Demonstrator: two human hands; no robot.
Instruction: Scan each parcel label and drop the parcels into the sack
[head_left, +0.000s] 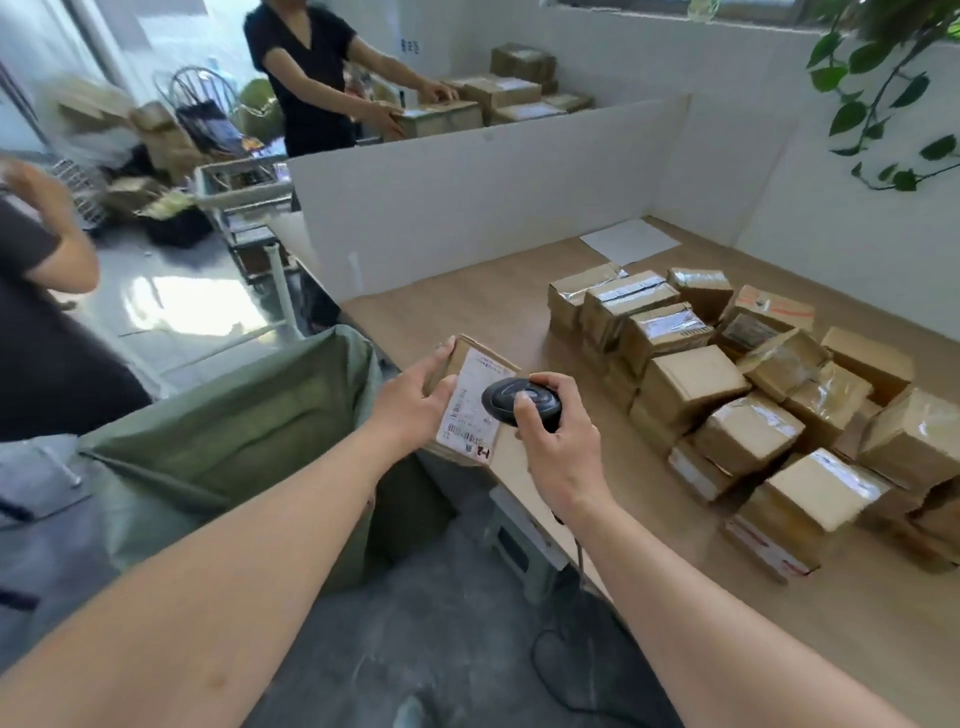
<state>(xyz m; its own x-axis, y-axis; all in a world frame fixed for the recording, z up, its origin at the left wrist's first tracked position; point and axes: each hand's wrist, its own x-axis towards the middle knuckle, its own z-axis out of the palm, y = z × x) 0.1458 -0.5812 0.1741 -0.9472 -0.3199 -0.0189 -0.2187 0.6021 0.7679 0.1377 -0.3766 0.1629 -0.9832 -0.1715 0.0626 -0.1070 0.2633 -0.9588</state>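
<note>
Busy packing room around us, with a white partition board across the back of the wooden counter and other people sorting boxes further off. Going left to right: the green sack sits at our left, mouth open and slumped against the counter edge, right under where we're working.

Our left hand grips one parcel by its left edge, thumb on the top face and fingers wrapped behind, holding it just off the counter's near corner and partly over the sack. The white label faces up toward us, barcode strip near its lower end.

Our right hand is curled round the black scanner, wrist cocked so its head leans in over the label's right side, touching or nearly touching it, can't tell which. A cable trails down to the floor.

To the right, the pile of waiting parcels is heaped on the counter, well apart from the sack, so we reckon we're early in the batch.

So we're at the scan step for this one. Next move probably calls for lining the scanner up with that barcode, then swinging the left arm a bit further left and letting go so the parcel falls into the sack's mouth rather than catching the rim.
</note>
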